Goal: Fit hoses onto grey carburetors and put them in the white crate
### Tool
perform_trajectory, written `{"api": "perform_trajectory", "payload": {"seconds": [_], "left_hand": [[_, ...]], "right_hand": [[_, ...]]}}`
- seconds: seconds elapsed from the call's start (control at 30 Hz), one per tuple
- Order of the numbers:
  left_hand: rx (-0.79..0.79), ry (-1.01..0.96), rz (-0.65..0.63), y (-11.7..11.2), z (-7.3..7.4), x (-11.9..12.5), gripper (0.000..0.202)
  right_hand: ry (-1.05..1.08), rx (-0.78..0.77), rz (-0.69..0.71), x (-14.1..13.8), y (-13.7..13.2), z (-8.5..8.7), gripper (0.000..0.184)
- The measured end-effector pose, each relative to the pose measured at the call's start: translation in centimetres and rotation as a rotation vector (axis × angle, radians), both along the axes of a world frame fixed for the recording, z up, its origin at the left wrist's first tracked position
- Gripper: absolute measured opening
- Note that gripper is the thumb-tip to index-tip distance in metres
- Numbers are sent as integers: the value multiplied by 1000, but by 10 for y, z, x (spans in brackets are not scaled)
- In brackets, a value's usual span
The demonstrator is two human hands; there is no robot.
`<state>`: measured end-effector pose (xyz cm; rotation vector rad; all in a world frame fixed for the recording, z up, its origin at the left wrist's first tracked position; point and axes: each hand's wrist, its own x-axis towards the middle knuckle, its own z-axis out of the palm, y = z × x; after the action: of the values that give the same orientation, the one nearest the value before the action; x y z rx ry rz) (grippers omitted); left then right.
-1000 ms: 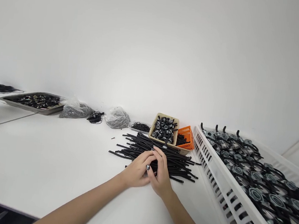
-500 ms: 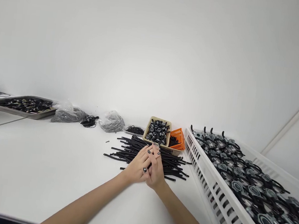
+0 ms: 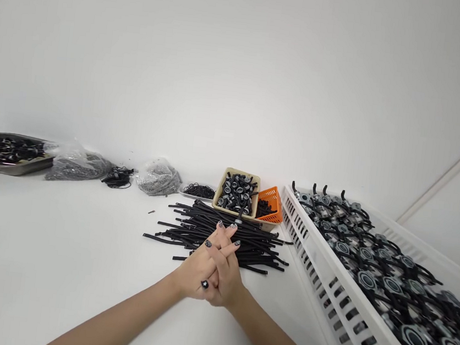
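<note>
My left hand [image 3: 194,270] and my right hand [image 3: 228,278] are clasped over the table, their fingers interlaced and closed around each other. No object shows between them, though the palms are hidden. Just beyond my fingertips lies a loose pile of black tubes [image 3: 184,227], roughly parallel and partly covered by my hands. Behind the pile, a beige basket [image 3: 221,181] holds black parts with round metal ends. One such part [image 3: 240,216] lies at the basket's near edge. An orange basket [image 3: 278,204] beside it contains short black pieces.
A long white slotted crate [image 3: 322,276] on the right is filled with black-and-metal assemblies [image 3: 367,279]. Along the wall at left are a small tray of black rings [image 3: 198,190], clear bags of small parts [image 3: 158,178], a black cord bundle [image 3: 118,177] and a metal tray [image 3: 22,169].
My hands have drawn slightly nearer to me, and the fingers have laced more tightly together. The view has turned a little, so the things at left appear shifted further left.
</note>
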<state>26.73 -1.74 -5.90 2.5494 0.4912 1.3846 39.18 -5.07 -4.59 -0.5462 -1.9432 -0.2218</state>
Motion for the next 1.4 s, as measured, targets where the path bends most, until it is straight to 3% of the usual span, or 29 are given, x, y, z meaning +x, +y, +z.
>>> {"api": "perform_trajectory", "payload": {"seconds": [0.1, 0.27, 0.5, 0.9, 1.1, 1.4], "left_hand": [[-4, 68, -107, -7, 11, 1, 62], [-79, 35, -113, -13, 21, 2, 57], [-139, 20, -165, -10, 19, 0, 60], [-347, -1, -215, -14, 16, 2, 67], [-465, -65, -281, -16, 11, 6, 72], [-554, -98, -260, -16, 10, 6, 67]], "right_hand": [[23, -79, 8, 2, -1, 5, 57], [23, -198, -29, 5, 0, 3, 55], [24, -242, -3, 5, -1, 6, 60], [26, -420, 99, 7, -3, 12, 85], [38, -499, 153, 8, -2, 12, 84], [59, -508, 225, 9, -1, 13, 74]]}}
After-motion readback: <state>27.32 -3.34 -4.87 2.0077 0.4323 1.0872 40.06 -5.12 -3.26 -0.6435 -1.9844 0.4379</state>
